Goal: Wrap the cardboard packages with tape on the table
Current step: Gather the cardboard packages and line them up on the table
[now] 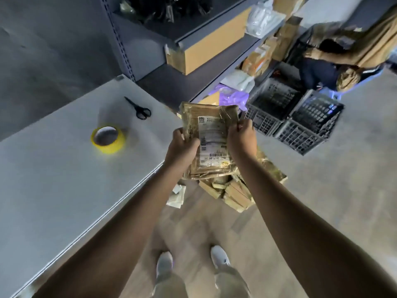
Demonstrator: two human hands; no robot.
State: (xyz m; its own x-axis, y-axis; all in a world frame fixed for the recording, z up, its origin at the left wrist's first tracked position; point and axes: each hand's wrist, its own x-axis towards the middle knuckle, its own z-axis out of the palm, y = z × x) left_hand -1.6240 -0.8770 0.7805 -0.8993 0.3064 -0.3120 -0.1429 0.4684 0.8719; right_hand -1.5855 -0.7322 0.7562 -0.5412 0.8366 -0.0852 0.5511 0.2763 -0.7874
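Two tools wait on the table (53, 190) at the left: a yellow tape (108, 138) roll lying flat and, beyond it, black scissors (138, 109). We judge they sit there to be within reach once wrapping starts. Right of the table's edge, the left hand (182, 147) grips the package (211, 143) by its left side, fingers curled round it. The package is in the air between both hands, label up. It is off the table and above a pile (232, 190) of more packages on the floor, which looks like stock not yet wrapped. The right hand (242, 138) pinches the package's upper right edge, so we see the flat parcel steadied from both sides. Further right stand dark crates (300, 123). We judge the package must next go left onto the table.
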